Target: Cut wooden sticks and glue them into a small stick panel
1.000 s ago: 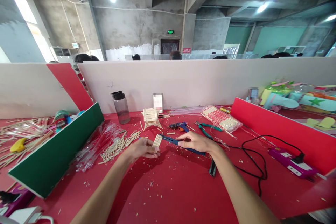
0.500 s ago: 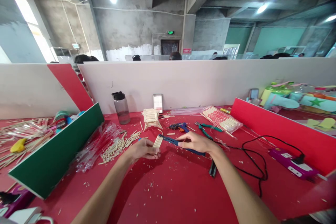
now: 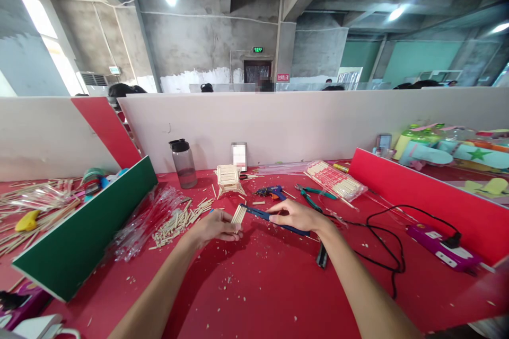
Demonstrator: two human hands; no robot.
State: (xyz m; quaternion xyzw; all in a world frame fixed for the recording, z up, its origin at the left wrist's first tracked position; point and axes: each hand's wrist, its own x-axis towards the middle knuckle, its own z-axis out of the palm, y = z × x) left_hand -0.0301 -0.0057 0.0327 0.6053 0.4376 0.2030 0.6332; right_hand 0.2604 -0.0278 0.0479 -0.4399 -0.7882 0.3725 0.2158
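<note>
Over the red table (image 3: pixel 278 286), near centre, the left hand (image 3: pixel 214 226) pinches a small stick panel (image 3: pixel 238 214); the right hand (image 3: pixel 299 216) grips blue-handled cutters (image 3: pixel 258 213), fingers closed around them.

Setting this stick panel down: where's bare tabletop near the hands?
Bare but for chips: tabletop between left forearm and right forearm, also between left forearm and green board. Crowded: stick pile, glue gun, pliers farther back; black cable rightward.

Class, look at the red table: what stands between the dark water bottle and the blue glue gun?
A small model built of wooden sticks stands there; the head view shows it.
</note>
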